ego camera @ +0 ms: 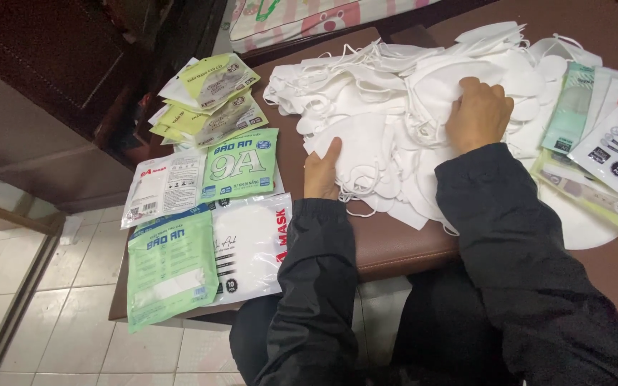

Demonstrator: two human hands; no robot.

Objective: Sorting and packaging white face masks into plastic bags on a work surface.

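Note:
A big loose heap of white face masks (395, 93) covers the middle of a brown table (395, 246). My right hand (478, 113) lies flat on top of the heap, fingers spread, pressing on the masks. My left hand (322, 171) rests at the heap's near left edge, its thumb on a white mask while the fingers are tucked under the pile. Both arms are in black sleeves.
Green and white mask packets (241, 166) lie in overlapping rows on the left of the table, with yellow-green packets (212, 96) behind them. More packets (609, 143) are stacked at the right. A pink patterned cushion (302, 18) lies beyond the table. White floor tiles (51, 314) show below left.

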